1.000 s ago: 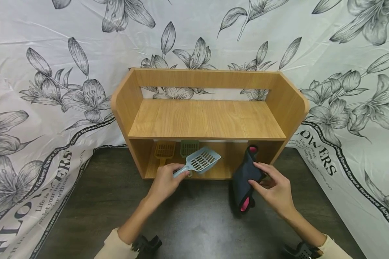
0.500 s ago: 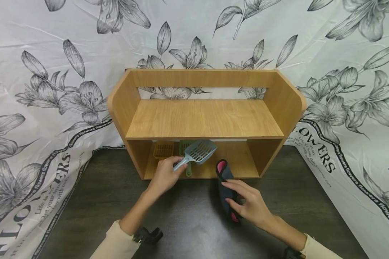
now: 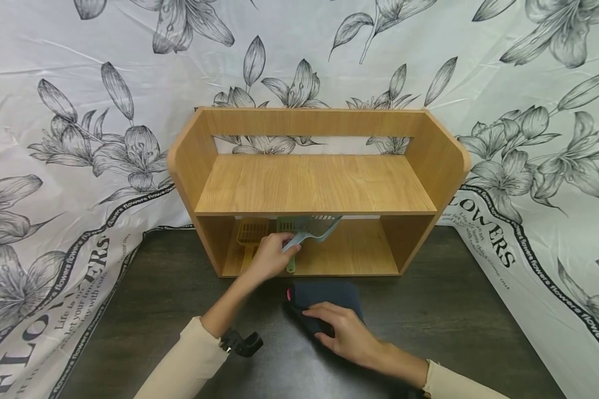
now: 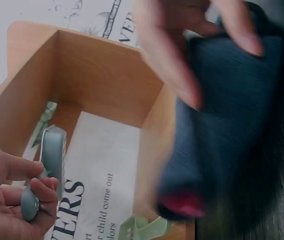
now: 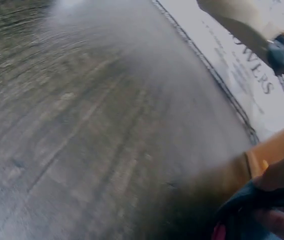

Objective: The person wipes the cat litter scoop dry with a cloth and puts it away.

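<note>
In the head view my left hand [image 3: 269,257] pinches the handle of a light blue slotted litter scoop [image 3: 320,227], its head inside the lower shelf opening. The left wrist view shows that scoop [image 4: 54,152] edge-on beside the fingers. My right hand [image 3: 346,335] grips a navy fabric piece [image 3: 331,295] with pink lining, folded or rolled, just in front of the shelf. Motion blurs this fabric piece [image 4: 227,110] in the left wrist view. On the lower shelf lie a yellow scoop [image 3: 253,230] and a green scoop [image 3: 285,223], the green one partly hidden.
A two-tier wooden shelf [image 3: 314,183] stands at the back of the dark table [image 3: 429,310]. Floral white cloth [image 3: 70,166] hangs behind and along both sides. A black wrist camera [image 3: 244,342] sits on the left forearm.
My right hand has carried the navy fabric piece leftward and toward me, away from the shelf's right side, turning it. My left hand has pushed the blue scoop's head under the upper shelf.
</note>
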Demonstrator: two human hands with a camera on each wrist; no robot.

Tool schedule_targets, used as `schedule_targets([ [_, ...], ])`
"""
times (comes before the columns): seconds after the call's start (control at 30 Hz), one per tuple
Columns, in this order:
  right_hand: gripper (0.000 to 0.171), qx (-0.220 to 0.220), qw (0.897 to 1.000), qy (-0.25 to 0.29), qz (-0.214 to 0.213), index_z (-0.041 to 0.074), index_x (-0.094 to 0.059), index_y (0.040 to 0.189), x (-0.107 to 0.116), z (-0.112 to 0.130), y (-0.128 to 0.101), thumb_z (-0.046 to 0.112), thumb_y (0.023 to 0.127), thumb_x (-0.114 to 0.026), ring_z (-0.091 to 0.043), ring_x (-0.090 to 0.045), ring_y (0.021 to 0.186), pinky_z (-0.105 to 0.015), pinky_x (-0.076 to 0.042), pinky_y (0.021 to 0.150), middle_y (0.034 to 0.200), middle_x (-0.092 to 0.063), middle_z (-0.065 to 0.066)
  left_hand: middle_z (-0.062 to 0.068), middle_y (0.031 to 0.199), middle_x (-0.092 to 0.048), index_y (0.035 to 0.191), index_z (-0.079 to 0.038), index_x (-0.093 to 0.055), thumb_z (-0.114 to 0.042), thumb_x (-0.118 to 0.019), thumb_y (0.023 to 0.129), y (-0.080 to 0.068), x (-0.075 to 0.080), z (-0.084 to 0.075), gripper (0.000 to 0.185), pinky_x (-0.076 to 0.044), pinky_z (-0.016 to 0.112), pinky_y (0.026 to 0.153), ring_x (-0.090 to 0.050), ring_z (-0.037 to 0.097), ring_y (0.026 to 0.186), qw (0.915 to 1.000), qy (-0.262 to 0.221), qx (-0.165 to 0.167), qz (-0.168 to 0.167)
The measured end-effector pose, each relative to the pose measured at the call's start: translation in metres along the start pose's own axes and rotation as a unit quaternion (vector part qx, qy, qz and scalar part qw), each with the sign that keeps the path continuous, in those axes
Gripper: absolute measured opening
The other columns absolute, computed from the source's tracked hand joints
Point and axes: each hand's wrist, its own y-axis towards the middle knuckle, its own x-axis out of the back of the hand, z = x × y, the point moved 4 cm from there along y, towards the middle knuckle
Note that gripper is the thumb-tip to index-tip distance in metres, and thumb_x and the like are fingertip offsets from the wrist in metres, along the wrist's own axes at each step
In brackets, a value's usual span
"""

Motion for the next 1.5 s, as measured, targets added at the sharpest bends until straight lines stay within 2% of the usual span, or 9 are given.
schedule_targets([
  [0.13, 0.049, -0.019, 0.999, 0.003, 0.043, 0.007, -0.071, 0.128, -0.016, 0.001, -0.002, 0.0, 0.082, -0.089, -0.02, -0.071, 0.116, -0.033, -0.059, 0.094, 0.127, -0.072, -0.003, 0.02, 0.114, -0.075, 0.134, 0.009, -0.066, -0.007, -0.068, 0.103, 0.011, -0.013, 0.002, 0.035, -0.055, 0.033, 0.07, -0.068, 0.019, 0.077, 0.9996, -0.015, 0.012, 0.022],
  [0.2, 0.046, -0.022, 0.998, 0.0, 0.062, 0.007, -0.072, 0.126, -0.02, 0.002, -0.003, 0.003, 0.084, -0.089, -0.019, -0.071, 0.117, -0.031, -0.058, 0.096, 0.127, -0.072, -0.002, 0.02, 0.106, -0.074, 0.135, 0.008, -0.066, -0.007, -0.067, 0.103, 0.015, -0.022, 0.004, 0.035, -0.045, 0.025, 0.058, -0.055, 0.012, 0.062, 0.9986, -0.033, 0.025, 0.033],
  [0.27, 0.042, -0.016, 0.997, -0.006, 0.076, 0.007, -0.074, 0.124, -0.022, 0.003, -0.004, 0.006, 0.085, -0.089, -0.017, -0.071, 0.116, -0.029, -0.058, 0.095, 0.126, -0.072, -0.001, 0.021, 0.102, -0.072, 0.137, 0.008, -0.064, -0.006, -0.066, 0.104, 0.019, -0.03, 0.007, 0.036, -0.037, 0.023, 0.054, -0.045, 0.01, 0.058, 0.9975, -0.047, 0.035, 0.039],
  [0.5, 0.035, 0.016, 0.99, -0.013, 0.136, 0.01, -0.076, 0.123, -0.019, 0.01, -0.011, 0.02, 0.09, -0.087, -0.012, -0.068, 0.117, -0.028, -0.057, 0.095, 0.127, -0.072, 0.0, 0.025, 0.116, -0.07, 0.14, 0.011, -0.06, -0.003, -0.063, 0.103, 0.029, -0.063, 0.018, 0.04, -0.046, 0.025, 0.07, -0.055, 0.015, 0.08, 0.992, -0.102, 0.055, 0.051],
  [0.7, 0.034, 0.04, 0.982, -0.014, 0.185, 0.011, -0.075, 0.128, -0.009, 0.018, -0.019, 0.027, 0.098, -0.08, -0.012, -0.065, 0.123, -0.031, -0.056, 0.098, 0.134, -0.069, -0.001, 0.021, 0.101, -0.064, 0.141, 0.015, -0.056, 0.002, -0.058, 0.105, 0.033, -0.087, 0.026, 0.038, -0.04, 0.022, 0.055, -0.05, 0.011, 0.064, 0.9783, -0.182, 0.079, 0.06],
  [0.83, 0.033, 0.043, 0.977, -0.003, 0.21, 0.013, -0.074, 0.129, 0.001, 0.02, -0.024, 0.027, 0.1, -0.077, -0.013, -0.064, 0.124, -0.033, -0.056, 0.1, 0.136, -0.068, -0.001, 0.016, 0.09, -0.062, 0.138, 0.015, -0.058, 0.002, -0.058, 0.105, 0.035, -0.099, 0.031, 0.036, -0.037, 0.021, 0.053, -0.046, 0.009, 0.06, 0.9772, -0.191, 0.079, 0.047],
  [1.07, 0.034, 0.021, 0.972, 0.038, 0.232, 0.013, -0.073, 0.131, 0.018, 0.014, -0.03, 0.027, 0.101, -0.076, -0.013, -0.064, 0.124, -0.035, -0.055, 0.101, 0.136, -0.068, -0.001, 0.007, 0.084, -0.056, 0.129, 0.016, -0.062, 0.004, -0.057, 0.104, 0.037, -0.113, 0.039, 0.028, -0.038, 0.025, 0.06, -0.044, 0.012, 0.067, 0.9756, -0.198, 0.09, 0.03],
  [1.27, 0.035, 0.003, 0.969, 0.04, 0.244, 0.015, -0.072, 0.133, 0.031, 0.0, -0.036, 0.028, 0.101, -0.076, -0.014, -0.063, 0.126, -0.039, -0.056, 0.101, 0.137, -0.068, -0.001, 0.007, 0.084, -0.053, 0.135, 0.015, -0.058, 0.003, -0.055, 0.105, 0.038, -0.123, 0.044, 0.032, -0.037, 0.025, 0.06, -0.043, 0.012, 0.066, 0.972, -0.208, 0.105, 0.029],
  [1.5, 0.034, -0.013, 0.973, 0.046, 0.227, 0.014, -0.074, 0.13, 0.04, -0.015, -0.041, 0.025, 0.098, -0.079, -0.016, -0.066, 0.123, -0.038, -0.057, 0.097, 0.135, -0.069, -0.002, 0.006, 0.085, -0.053, 0.133, 0.015, -0.056, 0.005, -0.056, 0.104, 0.038, -0.13, 0.047, 0.031, -0.04, 0.027, 0.063, -0.047, 0.015, 0.069, 0.9731, -0.199, 0.114, 0.02],
])
